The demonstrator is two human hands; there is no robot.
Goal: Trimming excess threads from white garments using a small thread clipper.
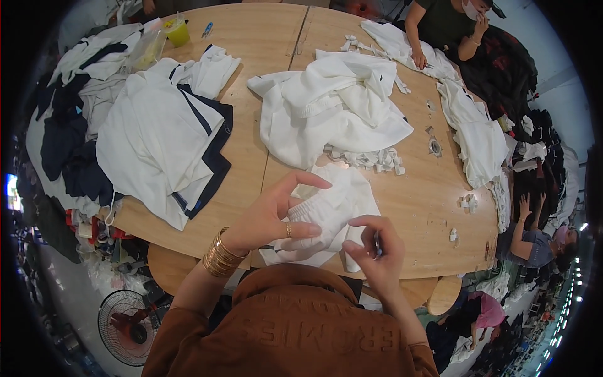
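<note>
My left hand [270,217] grips a white garment [336,204] by its gathered, elastic-looking edge, with thumb and index finger on either side of the cloth. Just right of the garment is my right hand [380,251], thumb and index finger apart and the other fingers curled. A small metal tool [377,245] shows partly within those curled fingers; its kind is hidden. Beyond my hands lies a heap of white garments [333,100], with cut white scraps [370,159] along its near edge.
White garments with navy trim [157,138] cover the left of the wooden table [248,157]. A cup of green drink [177,31] stands at the far left. A co-worker [446,31] handles white cloth [474,138] along the right edge. A fan [129,327] stands below left.
</note>
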